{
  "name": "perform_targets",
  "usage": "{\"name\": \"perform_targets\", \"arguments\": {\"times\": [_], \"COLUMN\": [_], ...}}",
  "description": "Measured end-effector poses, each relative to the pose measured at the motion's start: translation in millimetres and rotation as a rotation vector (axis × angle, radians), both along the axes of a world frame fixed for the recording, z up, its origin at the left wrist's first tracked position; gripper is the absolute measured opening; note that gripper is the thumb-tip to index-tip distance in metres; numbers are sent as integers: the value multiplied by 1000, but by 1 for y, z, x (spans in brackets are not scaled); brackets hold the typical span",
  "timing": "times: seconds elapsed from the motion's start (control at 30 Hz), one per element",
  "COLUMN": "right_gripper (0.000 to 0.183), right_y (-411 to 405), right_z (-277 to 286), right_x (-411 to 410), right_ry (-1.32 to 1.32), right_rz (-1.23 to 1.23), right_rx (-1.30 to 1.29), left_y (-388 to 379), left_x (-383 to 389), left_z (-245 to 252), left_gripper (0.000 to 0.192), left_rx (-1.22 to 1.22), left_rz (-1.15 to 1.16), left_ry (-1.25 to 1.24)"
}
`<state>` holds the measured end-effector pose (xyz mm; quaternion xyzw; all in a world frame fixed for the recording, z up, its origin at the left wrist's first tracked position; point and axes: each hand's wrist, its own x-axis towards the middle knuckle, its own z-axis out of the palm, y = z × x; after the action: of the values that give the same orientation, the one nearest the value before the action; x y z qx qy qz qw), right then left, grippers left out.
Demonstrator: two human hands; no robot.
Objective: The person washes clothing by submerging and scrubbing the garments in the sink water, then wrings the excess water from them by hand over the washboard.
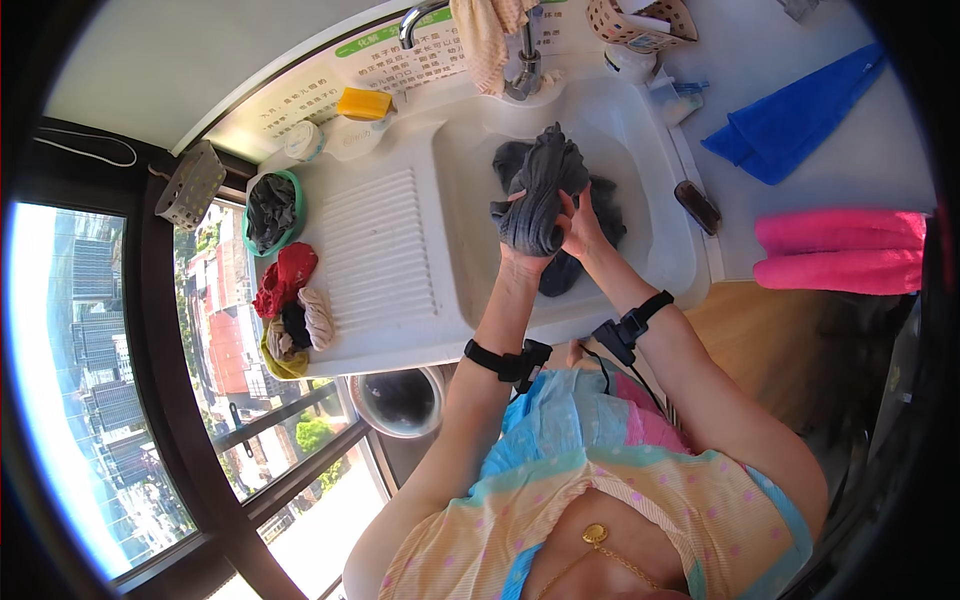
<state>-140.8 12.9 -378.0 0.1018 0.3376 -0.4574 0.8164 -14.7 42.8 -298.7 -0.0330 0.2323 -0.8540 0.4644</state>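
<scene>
Over the basin of a white laundry sink point(469, 296), a bunched dark grey cloth point(546, 187) is held up in both hands. My left hand point(525, 244) cups its lower end from below, mostly hidden by the folds. The fingers of my right hand point(582, 225) press on its right side. More dark wet fabric point(606, 214) lies in the basin beneath. Above the basin stands a chrome faucet point(529, 71) with a beige cloth point(484, 45) draped by it. A ribbed washboard surface point(379, 251) is moulded into the sink at the left.
At the left edge are a green basin point(301, 206) of dark fabric and a red cloth point(289, 277) among small garments. A yellow soap bar point(364, 104) and round tub point(303, 140) sit behind. Rightward lie a brush point(697, 207), blue cloth point(795, 112) and pink towel point(840, 251).
</scene>
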Motion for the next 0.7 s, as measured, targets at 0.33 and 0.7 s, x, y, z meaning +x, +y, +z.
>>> {"name": "perform_targets", "arguments": {"times": [0.33,0.7], "right_gripper": [59,41], "right_y": [-67,-91], "right_z": [13,63], "right_x": [-18,24], "right_ry": [-321,1087], "right_rz": [75,446], "right_rx": [-588,-878], "left_y": [16,-30], "left_x": [29,38], "left_z": [-44,1], "left_gripper": [67,103], "left_rx": [-441,-846], "left_rz": [-203,-374], "left_ry": [-114,-2039]}}
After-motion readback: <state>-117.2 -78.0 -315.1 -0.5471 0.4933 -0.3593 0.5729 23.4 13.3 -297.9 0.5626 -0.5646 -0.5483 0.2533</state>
